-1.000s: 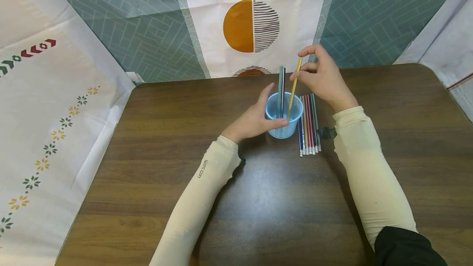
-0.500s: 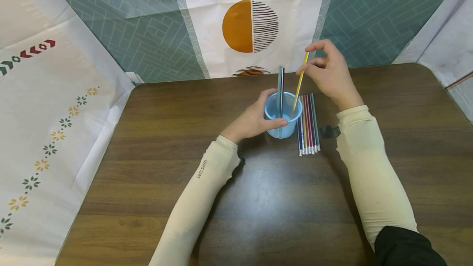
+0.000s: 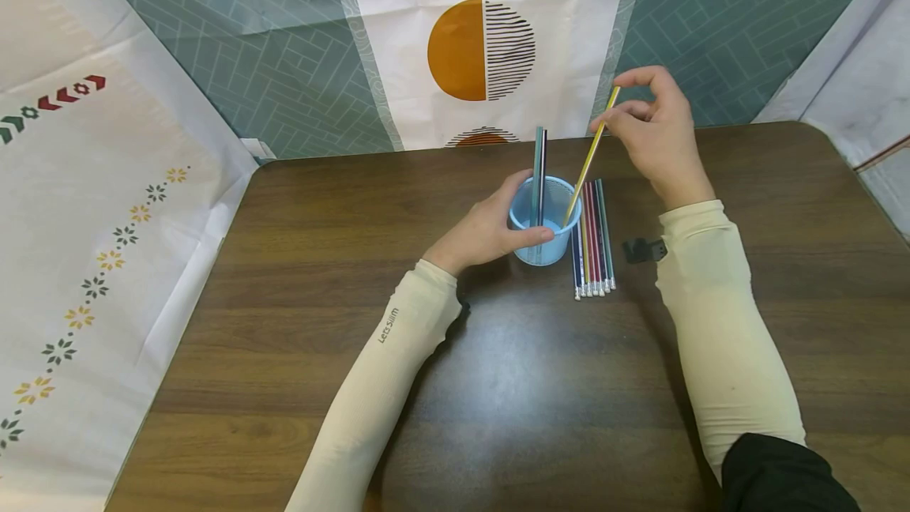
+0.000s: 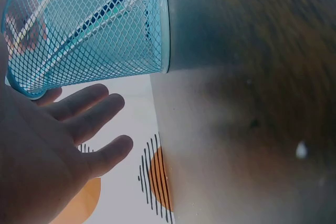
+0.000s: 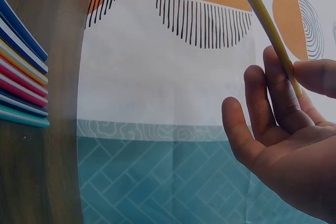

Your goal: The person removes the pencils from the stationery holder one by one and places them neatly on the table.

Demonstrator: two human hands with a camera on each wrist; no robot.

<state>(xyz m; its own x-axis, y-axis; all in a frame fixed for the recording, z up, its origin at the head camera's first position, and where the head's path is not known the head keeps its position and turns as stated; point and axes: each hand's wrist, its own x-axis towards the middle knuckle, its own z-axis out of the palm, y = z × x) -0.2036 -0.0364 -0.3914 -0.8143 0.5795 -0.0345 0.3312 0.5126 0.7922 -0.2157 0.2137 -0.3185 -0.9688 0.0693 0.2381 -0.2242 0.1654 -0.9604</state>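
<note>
A light-blue mesh pencil cup point(image 3: 542, 253) stands upright on the table, a few pencils point(image 3: 539, 156) in teal and dark tones upright inside it. My left hand point(image 3: 483, 231) holds the cup from the left, its thumb across the near rim; several of its fingers stretch out beside the mesh in the left wrist view. My right hand point(image 3: 661, 129) pinches the upper part of a yellow pencil point(image 3: 592, 152) between thumb and fingers. That pencil leans to the right, its lower end inside the cup's mouth.
Right of the cup lies a row of several coloured pencils point(image 3: 596, 243), eraser ends toward me. The brown wooden table point(image 3: 320, 259) ends at a patterned cloth point(image 3: 569, 38) behind. A white cloth point(image 3: 142, 299) with small flowers borders the left side.
My right hand has moved right and slightly up, tilting the yellow pencil further to the right. The left hand and the cup have hardly moved.
</note>
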